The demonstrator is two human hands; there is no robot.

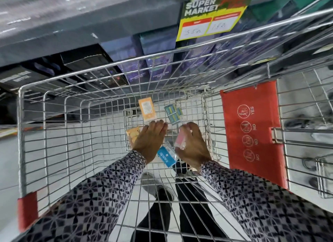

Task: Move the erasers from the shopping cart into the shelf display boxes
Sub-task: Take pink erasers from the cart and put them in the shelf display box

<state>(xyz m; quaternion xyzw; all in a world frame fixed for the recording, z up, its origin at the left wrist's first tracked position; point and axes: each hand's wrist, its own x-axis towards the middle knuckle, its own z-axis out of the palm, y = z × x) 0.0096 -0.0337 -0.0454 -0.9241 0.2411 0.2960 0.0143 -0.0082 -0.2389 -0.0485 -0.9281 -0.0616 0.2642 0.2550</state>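
Both hands reach down into the shopping cart (pixel 75 137), to its wire floor. The right hand (pixel 193 146) already holds a pink eraser pack (pixel 180 139): the fingers (pixel 191 127) curl over its far end and pinch it against the thumb side. The long axis of this pack runs from about 1 o'clock to 7 o'clock.

The left hand (pixel 150 139) lies flat and palm down, its fingers pressed together and pointing to 1 o'clock. It holds nothing that I can see, but it partly covers an orange pack (pixel 133 134) at its 9 o'clock side, so I cannot tell if the hand touches that pack or only hovers over it.

The other packs lie on the cart floor:
- a second orange pack (pixel 147 109) at 12 o'clock from the left fingertips, near, with its long axis almost along 12 to 6 o'clock;
- a teal pack (pixel 173 114) at 1 o'clock from the left hand and 11 o'clock from the right hand, between both;
- a blue pack (pixel 167 156) between the two wrists, at 6 o'clock from the fingertips, its long axis from 1 to 7 o'clock.

In my judgement the left hand is the free one and the nearer one to the orange packs, so the coming grasp belongs to it. The shelf (pixel 72 25) stands beyond the cart at 12 o'clock; I cannot make out the display boxes there because of blur.
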